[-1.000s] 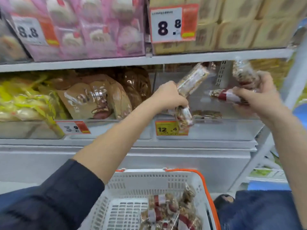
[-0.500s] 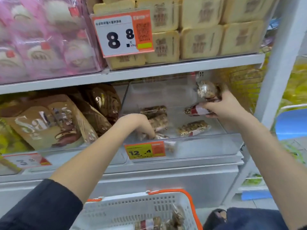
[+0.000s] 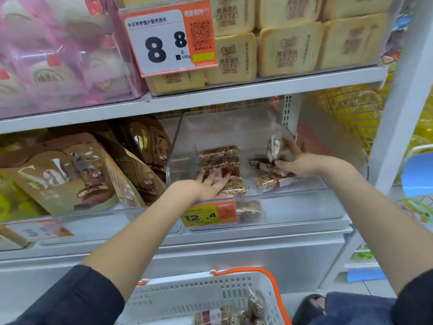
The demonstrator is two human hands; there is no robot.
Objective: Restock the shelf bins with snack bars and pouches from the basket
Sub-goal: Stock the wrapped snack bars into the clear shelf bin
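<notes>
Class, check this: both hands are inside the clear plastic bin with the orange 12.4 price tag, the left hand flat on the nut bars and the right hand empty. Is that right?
One thing is wrong: the right hand is not empty; it holds a clear-wrapped nut bar, as the head view shows. The left hand does lie flat on the stacked nut bars inside the clear plastic bin with the orange 12.4 price tag.

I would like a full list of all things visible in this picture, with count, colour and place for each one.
clear bin: one, transparent, middle shelf right
snack bars: several, brown with red bands, inside the bin
brown pouches: several, middle shelf left
pink packs: several, top shelf left
cream packs: several, top shelf right
price tags: three, orange and white, shelf fronts
basket: one, white with orange rim, below, holding bars
left hand: on bars in bin
right hand: holding one bar
</notes>
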